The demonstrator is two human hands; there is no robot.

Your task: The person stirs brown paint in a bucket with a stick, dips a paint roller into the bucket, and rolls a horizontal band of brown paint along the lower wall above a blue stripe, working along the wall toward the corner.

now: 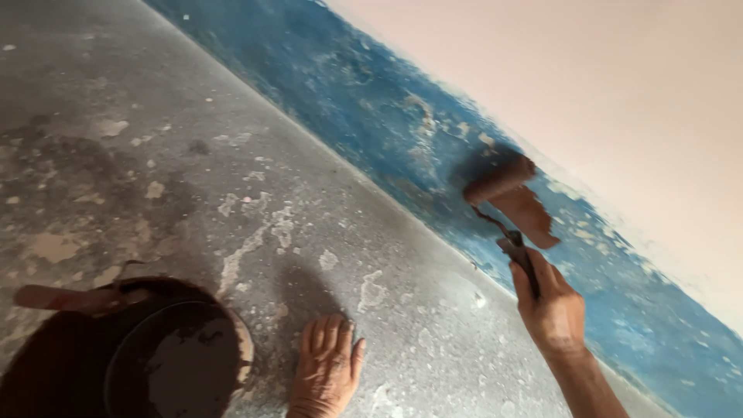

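Our right hand (553,306) presses a small brown-coated paint roller (499,180) against the worn blue wall band (371,108); our left hand (326,368) lies flat on the grey concrete floor (193,139).

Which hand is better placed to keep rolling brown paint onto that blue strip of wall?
Right. The right hand already grips the paint roller against the blue wall band. The left hand lies flat on the floor beside the paint bucket.

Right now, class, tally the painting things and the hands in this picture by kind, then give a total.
Paint rollers: 1, the brown-coated roller against the blue wall band, held by the right hand
Paint buckets: 1, the dark bucket on the floor
Hands: 2, the right on the roller handle, the left hand flat on the floor
Total: 4
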